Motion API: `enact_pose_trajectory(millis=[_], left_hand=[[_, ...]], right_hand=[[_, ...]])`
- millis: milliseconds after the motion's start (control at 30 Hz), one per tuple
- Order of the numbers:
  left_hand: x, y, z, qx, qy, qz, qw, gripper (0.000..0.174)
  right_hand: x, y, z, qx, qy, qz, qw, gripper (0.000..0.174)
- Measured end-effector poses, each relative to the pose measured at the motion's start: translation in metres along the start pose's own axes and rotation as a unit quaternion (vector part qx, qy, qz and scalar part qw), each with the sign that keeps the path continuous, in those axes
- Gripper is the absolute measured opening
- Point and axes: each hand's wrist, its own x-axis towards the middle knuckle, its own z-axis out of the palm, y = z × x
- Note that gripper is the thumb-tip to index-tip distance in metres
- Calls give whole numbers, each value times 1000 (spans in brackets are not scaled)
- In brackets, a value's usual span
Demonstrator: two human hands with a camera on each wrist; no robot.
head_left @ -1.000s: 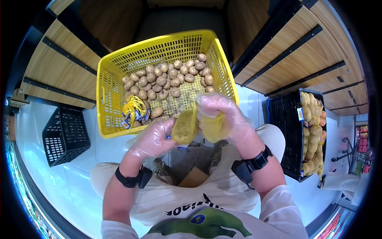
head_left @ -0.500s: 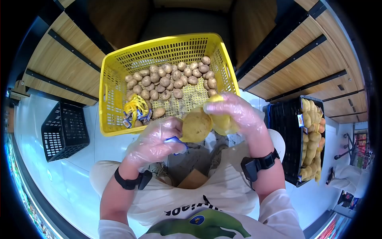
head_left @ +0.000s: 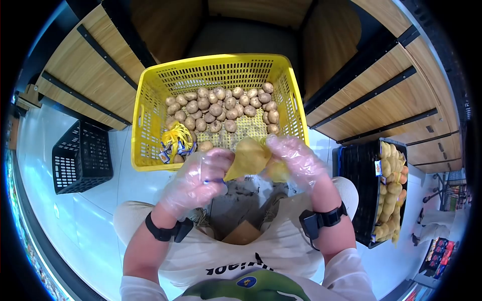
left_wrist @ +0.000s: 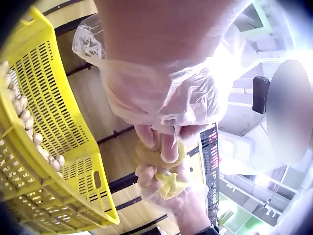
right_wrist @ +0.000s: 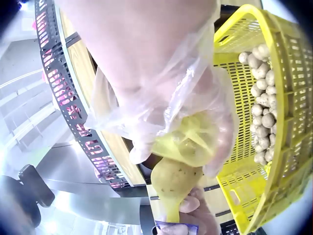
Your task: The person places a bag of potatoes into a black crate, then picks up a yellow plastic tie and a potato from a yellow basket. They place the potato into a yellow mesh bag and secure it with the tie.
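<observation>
Between the hands, above the near rim of the yellow crate, a yellow mesh bag is stretched around a potato. My left hand, in a clear plastic glove, pinches the bag's narrow tail by its blue label. My gloved right hand grips the other end, where loose yellow mesh bunches between thumb and fingers. Seen from the left wrist, the left fingertips lie right at the potato, with the right hand just beyond.
Loose potatoes lie in the crate, with a bundle of labelled yellow mesh bags in its near left corner. A black crate stands at the left. Bagged potatoes fill black crates at the right. Wooden panels flank the crate.
The bagged potato has turned and its mesh is drawn out toward the left hand. The blue label, plain half a second ago, is mostly covered by that hand. The head view has shifted slightly.
</observation>
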Motion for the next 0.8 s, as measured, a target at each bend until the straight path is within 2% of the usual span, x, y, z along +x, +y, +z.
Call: enact_pose_trajectory(millis=[33,67,133,267,333,367,467,533,667,733,800], left_hand=[[1,-1,-2,77,-54,65,993,13],[0,3,0,77,-53,65,994,13],[-1,15,4,108,-7,11,994,10],[-2,16,3,125,24,7,992,9],[2,13,-5,110,25,64,992,13],[2,12,-9,110,25,64,992,13],[2,15,-12,48,40,46,997,19],[2,27,-3,-56,151,-125,979,23],[0,19,4,9,136,-112,984,26],[2,19,3,137,75,-65,986,24],[0,13,8,108,104,-97,984,22]], right_hand=[[2,2,0,-25,-6,2,1000,37],[3,3,2,-26,-6,2,1000,37],[3,1,9,-41,-19,6,999,37],[5,10,2,-16,-80,-2,997,34],[1,8,9,-7,-71,-3,997,34],[2,11,8,-6,-70,-3,998,34],[6,13,7,6,-53,9,999,34],[1,6,12,91,-48,-34,994,37],[6,8,10,131,-90,-28,987,39],[5,8,23,4,-19,-35,999,39],[9,16,20,-3,-36,-41,999,38]])
